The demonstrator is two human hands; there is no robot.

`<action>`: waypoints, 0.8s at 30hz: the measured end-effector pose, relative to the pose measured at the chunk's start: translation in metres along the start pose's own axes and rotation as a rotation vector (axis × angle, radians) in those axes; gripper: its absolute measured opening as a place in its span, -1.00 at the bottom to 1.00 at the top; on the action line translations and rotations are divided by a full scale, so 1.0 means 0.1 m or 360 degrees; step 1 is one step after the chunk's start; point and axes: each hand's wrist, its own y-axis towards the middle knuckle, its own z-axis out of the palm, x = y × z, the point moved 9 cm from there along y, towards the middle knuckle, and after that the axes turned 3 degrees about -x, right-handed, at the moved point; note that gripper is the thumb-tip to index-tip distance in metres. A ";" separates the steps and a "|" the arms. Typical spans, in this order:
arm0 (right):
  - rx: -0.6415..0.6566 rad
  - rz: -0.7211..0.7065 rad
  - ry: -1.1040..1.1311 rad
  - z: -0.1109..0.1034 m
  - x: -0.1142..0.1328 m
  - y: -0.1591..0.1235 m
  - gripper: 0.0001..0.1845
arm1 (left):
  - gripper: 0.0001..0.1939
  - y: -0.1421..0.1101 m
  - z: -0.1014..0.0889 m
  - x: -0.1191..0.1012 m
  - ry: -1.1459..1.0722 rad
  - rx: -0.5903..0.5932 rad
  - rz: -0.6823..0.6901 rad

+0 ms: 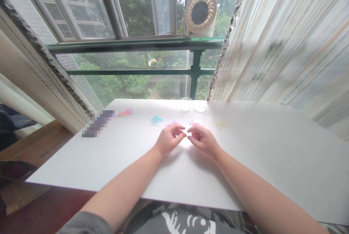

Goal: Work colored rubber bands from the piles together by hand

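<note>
My left hand (169, 139) is over the middle of the white table, fingers curled and a gap between thumb and fingertips. Facing it, my right hand (205, 141) has the same loose curl, thumb apart from the fingers. The fingertips of both hands nearly meet, and I make out nothing held between them in the bright glare. Just behind my left hand lies a pile of thin pink-purple loops (172, 123). A second pile, of pink loops (194, 123), sits behind my right hand and is partly covered by it.
Blue loops (156, 120), yellow loops (221, 123) and orange-pink pieces (126, 112) lie along the white table (272, 161). Two clear round dishes (186, 104) stand at its far edge. A dark pixelated object (98, 123) is at left. A white fan (201, 10) stands by the window.
</note>
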 end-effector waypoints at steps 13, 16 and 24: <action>0.0028 0.0038 -0.0032 -0.01 0.03 0.01 -0.94 | -0.84 0.00 0.04 -0.05 0.0029 0.0068 0.0054; 0.0031 0.0047 -0.0007 -0.01 0.02 0.01 -0.93 | -0.83 0.00 0.06 -0.05 0.0044 0.0102 0.0057; 0.0034 0.0067 0.0029 0.00 -0.01 0.01 -0.95 | -0.84 -0.01 0.09 -0.02 0.0043 0.0162 0.0034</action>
